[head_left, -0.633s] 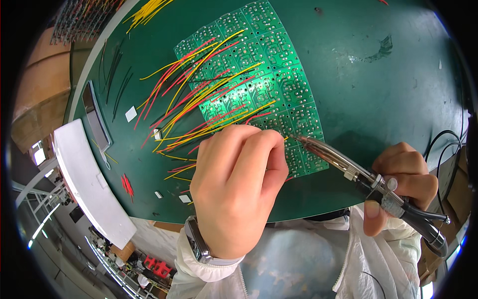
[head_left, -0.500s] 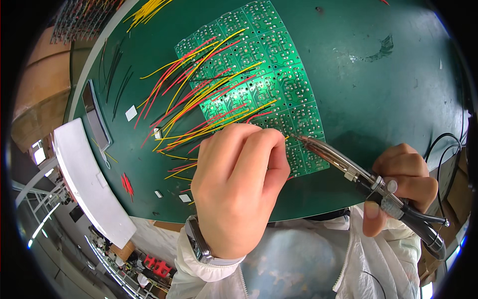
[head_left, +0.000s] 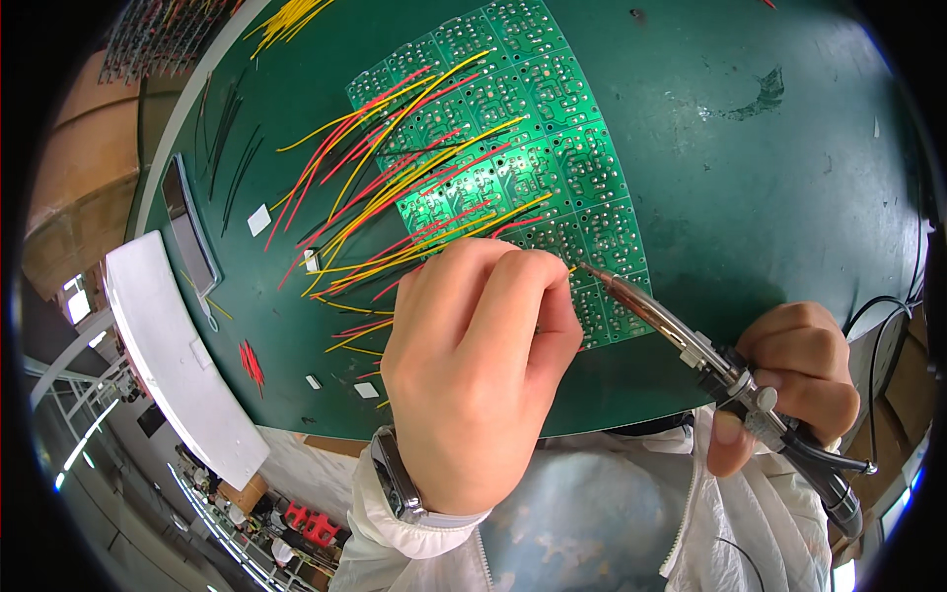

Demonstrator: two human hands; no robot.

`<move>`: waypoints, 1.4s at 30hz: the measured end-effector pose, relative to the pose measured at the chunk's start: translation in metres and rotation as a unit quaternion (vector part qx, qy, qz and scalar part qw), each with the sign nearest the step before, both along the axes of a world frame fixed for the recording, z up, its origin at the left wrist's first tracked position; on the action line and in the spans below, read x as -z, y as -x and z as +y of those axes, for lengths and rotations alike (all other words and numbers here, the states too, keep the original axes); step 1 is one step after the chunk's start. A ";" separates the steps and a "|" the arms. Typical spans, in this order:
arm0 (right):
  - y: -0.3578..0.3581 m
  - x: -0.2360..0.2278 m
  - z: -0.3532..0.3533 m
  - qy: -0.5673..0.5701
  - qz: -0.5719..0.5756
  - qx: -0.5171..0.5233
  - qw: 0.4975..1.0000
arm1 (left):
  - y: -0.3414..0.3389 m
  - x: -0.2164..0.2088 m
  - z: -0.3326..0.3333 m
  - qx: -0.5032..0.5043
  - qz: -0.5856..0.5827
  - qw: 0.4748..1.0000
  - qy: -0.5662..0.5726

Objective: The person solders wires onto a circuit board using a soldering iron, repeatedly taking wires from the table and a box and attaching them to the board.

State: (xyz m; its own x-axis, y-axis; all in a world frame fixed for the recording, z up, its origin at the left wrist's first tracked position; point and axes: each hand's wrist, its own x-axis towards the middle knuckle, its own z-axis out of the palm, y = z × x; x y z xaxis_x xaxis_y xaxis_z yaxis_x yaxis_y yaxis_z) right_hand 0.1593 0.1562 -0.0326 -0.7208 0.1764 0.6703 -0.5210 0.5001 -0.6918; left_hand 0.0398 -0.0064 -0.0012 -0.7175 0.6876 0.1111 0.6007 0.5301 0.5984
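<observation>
A panel of joined green circuit boards (head_left: 589, 163) lies on the table, solder joints facing up. Red, yellow and black wires fan leftward from it. My left hand (head_left: 473, 335) is closed in a pinch over its lower part. A short yellow wire end (head_left: 572, 269) shows just past the fingertips; most of that wire is hidden by the hand. My right hand (head_left: 804, 365) grips a soldering iron (head_left: 681, 340) with a metal barrel and black rear end. Its tip is at the board, close beside the yellow wire end; whether they touch I cannot tell.
Loose black wires (head_left: 225, 123), a phone-like dark slab (head_left: 187, 227) and short red wires (head_left: 252, 363) lie at left. A yellow wire bundle (head_left: 288, 25) sits at the far left. Small white pieces (head_left: 258, 220) are scattered about. A black cable (head_left: 876, 345) runs at right.
The soldering iron's rear end has swung left and toward me, its tip staying near the wire end. My left hand and the board panel have shifted only slightly.
</observation>
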 end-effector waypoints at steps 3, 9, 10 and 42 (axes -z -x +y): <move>0.002 0.003 -0.001 0.000 0.015 0.002 1.000 | 0.001 0.000 -0.001 -0.002 -0.002 1.000 0.003; -0.002 0.003 0.005 -0.004 0.026 0.012 1.000 | -0.003 0.001 0.003 -0.005 0.005 1.000 0.001; -0.002 0.003 0.005 -0.005 0.024 0.013 1.000 | -0.003 0.001 0.003 -0.004 0.004 1.000 0.001; -0.002 0.002 0.008 0.058 0.015 0.167 0.984 | 0.111 -0.022 0.032 0.107 0.208 0.972 0.005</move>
State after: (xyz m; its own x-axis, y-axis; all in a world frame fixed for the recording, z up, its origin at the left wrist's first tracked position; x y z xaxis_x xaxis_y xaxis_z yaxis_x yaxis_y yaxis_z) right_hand 0.1610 0.1646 -0.0343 -0.5902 0.4763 0.6518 -0.3624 0.5651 -0.7411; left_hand -0.0707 0.0258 0.0209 -0.4532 0.8183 0.3536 0.8863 0.3715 0.2765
